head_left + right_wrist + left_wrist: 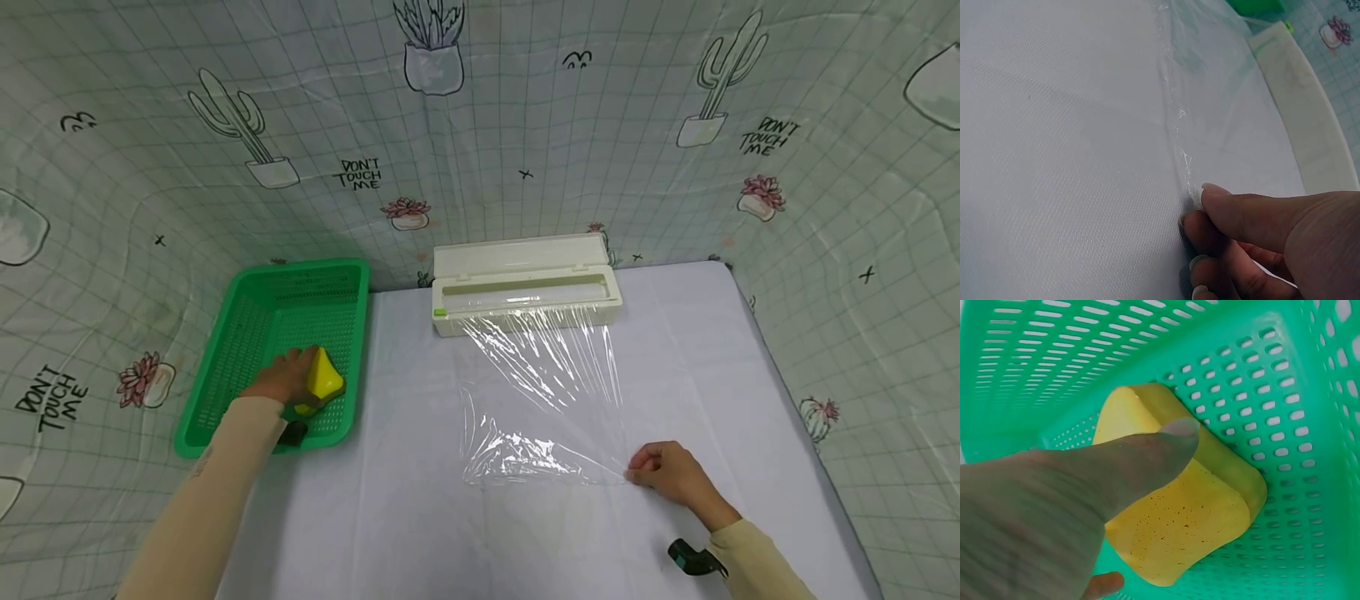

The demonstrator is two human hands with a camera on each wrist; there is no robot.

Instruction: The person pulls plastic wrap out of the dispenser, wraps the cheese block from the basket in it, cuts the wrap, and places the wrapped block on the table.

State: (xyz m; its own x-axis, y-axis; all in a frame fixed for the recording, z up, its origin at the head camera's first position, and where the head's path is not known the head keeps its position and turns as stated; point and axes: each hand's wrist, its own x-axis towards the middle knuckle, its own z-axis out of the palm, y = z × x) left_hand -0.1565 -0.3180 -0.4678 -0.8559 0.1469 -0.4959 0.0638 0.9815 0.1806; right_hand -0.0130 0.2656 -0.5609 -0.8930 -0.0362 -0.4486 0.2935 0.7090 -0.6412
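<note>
So the left arm reaches way out over the near rim of the green plastic basket, and the left hand is down inside it, fingers gripping a yellow sponge, with the thumb lying across it. Can't tell if the sponge is touching the basket floor. The right forearm angles in from the lower right, and the right hand sits low by the worktop, thumb and bent index finger pinching the near right corner of the cling film, which stretches back to the open-lidded white dispenser.
</note>
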